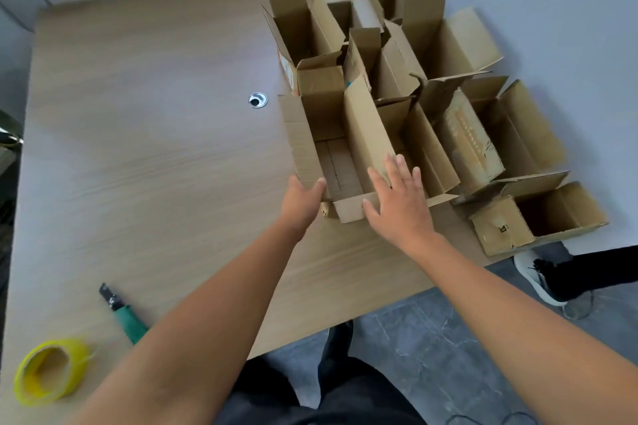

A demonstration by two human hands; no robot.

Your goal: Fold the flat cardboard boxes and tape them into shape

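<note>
Near the table's [145, 155] front-left corner, a tape roll [51, 370] and a cutter [125, 316] are laid. Open boxes [462, 138] are crowded at the right. The nearest box [340, 167] is touched at its near end by the left hand [303, 201] and right hand [397, 205], both unclenched.

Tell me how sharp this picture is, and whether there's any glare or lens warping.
Head view: soft all over, the table grain smeared, the left hand and right hand slightly blurred; a pale sheen lies on the table near the grommet; the wide lens bows the table's edges.
</note>
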